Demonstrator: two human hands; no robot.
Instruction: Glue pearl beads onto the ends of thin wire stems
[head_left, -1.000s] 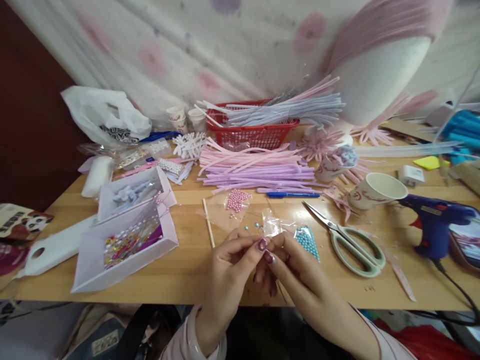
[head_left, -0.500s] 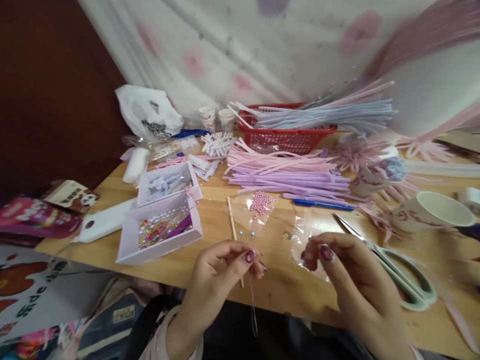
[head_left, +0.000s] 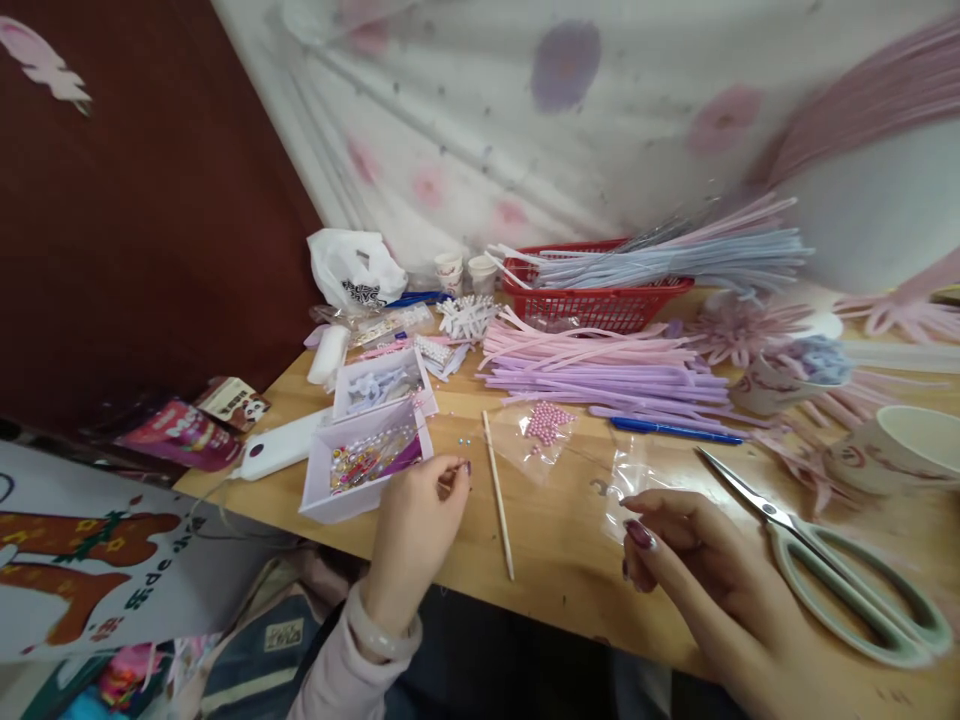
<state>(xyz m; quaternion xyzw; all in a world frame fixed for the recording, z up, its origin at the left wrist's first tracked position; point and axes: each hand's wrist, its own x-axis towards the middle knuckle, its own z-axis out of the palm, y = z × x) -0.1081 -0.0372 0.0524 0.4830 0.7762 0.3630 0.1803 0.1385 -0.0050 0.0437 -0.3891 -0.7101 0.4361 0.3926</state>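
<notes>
My left hand [head_left: 424, 525] is closed in a pinch beside the white box of beads [head_left: 316, 480]; what its fingertips hold is too small to make out. Two small blue beads [head_left: 464, 441] lie on the table just above those fingertips. Between my hands a thin wooden stick [head_left: 498, 495] lies on the table. My right hand [head_left: 697, 570] hovers over the front of the table with thumb and fingers curled toward each other, near a clear plastic bag [head_left: 626, 480]. Whatever is between its fingertips, if anything, cannot be seen. Pink beads [head_left: 549, 424] lie on clear plastic.
Green-handled scissors [head_left: 847, 570] lie right of my right hand, by a paper cup [head_left: 896, 450]. Behind are a blue pen [head_left: 675, 431], purple stems [head_left: 607, 382], pink stems [head_left: 585, 345] and a red basket [head_left: 607, 308]. A white power strip [head_left: 285, 443] is at left.
The view has shifted left. My left hand has moved left and away from my right hand, toward the bead box. The thread loop that hung below my left hand is no longer visible.
</notes>
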